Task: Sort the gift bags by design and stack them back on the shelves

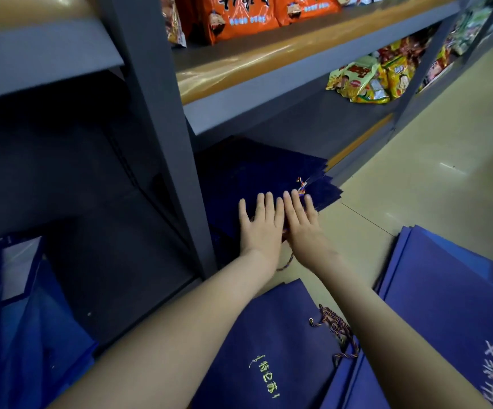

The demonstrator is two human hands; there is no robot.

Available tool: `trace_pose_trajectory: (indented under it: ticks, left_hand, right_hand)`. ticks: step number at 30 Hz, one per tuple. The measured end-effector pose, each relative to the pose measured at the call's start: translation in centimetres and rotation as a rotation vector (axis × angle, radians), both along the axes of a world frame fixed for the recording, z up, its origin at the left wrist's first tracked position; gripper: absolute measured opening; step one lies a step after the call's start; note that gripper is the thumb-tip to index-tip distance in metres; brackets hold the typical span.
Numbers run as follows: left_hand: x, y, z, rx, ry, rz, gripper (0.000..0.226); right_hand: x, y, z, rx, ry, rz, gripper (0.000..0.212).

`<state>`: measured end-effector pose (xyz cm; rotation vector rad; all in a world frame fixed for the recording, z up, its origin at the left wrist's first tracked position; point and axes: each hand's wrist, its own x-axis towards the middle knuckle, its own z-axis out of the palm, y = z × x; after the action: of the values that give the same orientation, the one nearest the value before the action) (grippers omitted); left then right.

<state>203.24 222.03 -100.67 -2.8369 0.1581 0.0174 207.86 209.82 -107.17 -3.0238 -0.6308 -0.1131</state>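
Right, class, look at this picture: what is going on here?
A person presses the left hand and right hand flat, fingers straight, on a stack of dark blue gift bags at the bottom of the shelving. More bags lie on the floor: a bag with yellow lettering between the arms and a pile with white lettering on the right.
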Motion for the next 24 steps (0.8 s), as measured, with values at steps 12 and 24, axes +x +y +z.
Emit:
trace_pose_trajectory:
  ticks: [12,24]
  left_hand:
    - [-13.5,4.0,-9.0,-0.281,0.253,-0.373,0.097]
    - [-13.7,7.9,-14.0,-0.351,0.657,0.126,0.136]
  right_hand:
    - [-15.1,-2.0,-7.6,0.095,0.069,0.202,0.100]
    - [-21.1,-3.8,-11.4,-0.117,0.413,0.075,0.079]
